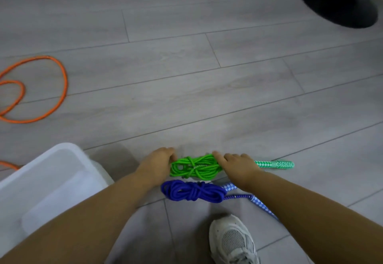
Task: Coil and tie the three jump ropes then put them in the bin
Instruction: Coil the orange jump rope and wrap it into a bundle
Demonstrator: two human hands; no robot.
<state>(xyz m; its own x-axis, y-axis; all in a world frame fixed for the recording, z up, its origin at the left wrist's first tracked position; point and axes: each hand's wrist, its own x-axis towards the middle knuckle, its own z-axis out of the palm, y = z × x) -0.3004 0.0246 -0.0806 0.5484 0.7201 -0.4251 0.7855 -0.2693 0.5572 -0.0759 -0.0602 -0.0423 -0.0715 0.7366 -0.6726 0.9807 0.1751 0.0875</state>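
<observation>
The gray floor (186, 77) past my left hand (157, 164) and my right hand (238, 168) was wide open, so there was lots of room to reach forward. The white bin (51, 181) stood right by my left arm, and the orange rope (51, 98) lay in loops farther out that way. The blue rope (192, 191) lay just beside the green rope (194, 167) on my side, my shoe (232, 241) was nearer still, and a black round stand (337, 2) sat far off to the right.
</observation>
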